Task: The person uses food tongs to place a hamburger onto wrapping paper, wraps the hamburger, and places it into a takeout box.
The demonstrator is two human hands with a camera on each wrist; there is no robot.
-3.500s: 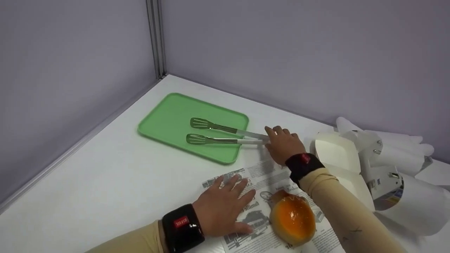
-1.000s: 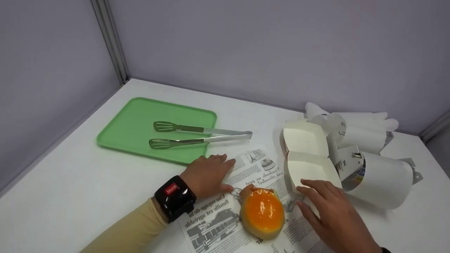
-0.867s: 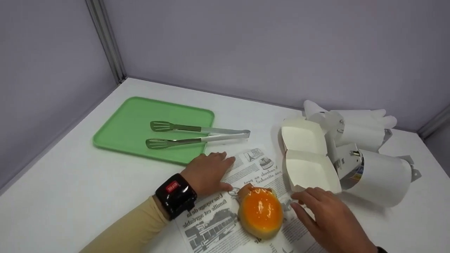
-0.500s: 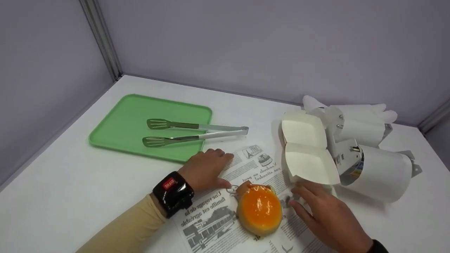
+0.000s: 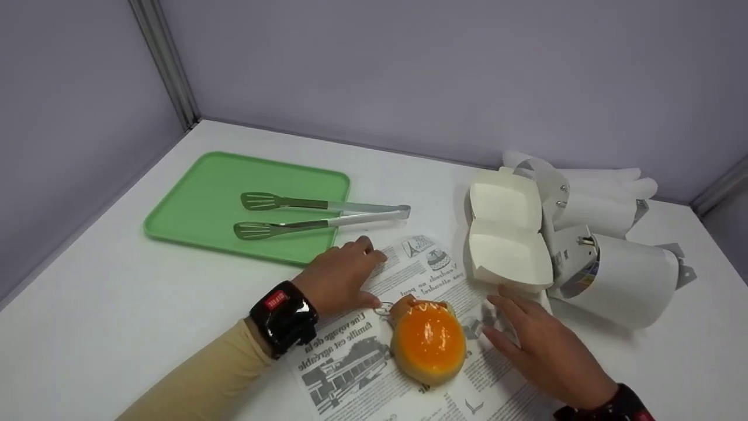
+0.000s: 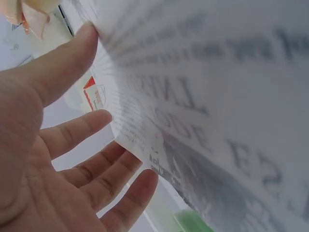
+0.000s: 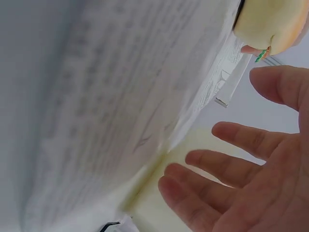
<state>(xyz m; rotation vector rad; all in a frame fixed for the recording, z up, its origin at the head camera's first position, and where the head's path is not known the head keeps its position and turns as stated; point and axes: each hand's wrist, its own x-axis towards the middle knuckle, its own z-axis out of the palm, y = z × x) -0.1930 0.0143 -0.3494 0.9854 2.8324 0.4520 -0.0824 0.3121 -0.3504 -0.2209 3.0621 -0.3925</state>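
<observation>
A glossy orange-topped bread bun (image 5: 429,339) with some filling showing at its far end sits on a sheet of newsprint-patterned paper (image 5: 350,374). To its left, my left hand (image 5: 339,278) rests on the paper's left edge with fingers spread; in the left wrist view its fingertips (image 6: 104,116) lie at the sheet's surface and rim. On the other side, my right hand (image 5: 543,345) is near the paper's right edge, palm toward the bun, fingers apart and bent a little. Just beyond its fingertips stands an unfolded cream paper box (image 5: 508,257). Both hands hold nothing.
Metal tongs (image 5: 368,207) with dark slotted heads lie partly across a green tray (image 5: 193,204) at the back left. Behind the box, two white rolled pieces (image 5: 631,280) with metal fittings stand at the right. Grey wall panels (image 5: 409,76) border the table's far side.
Since the oldest frame, my right hand has left the tongs and come back to the bun's right side; my left hand has moved forward. Lately the box has shifted slightly and the paper's right edge bulges.
</observation>
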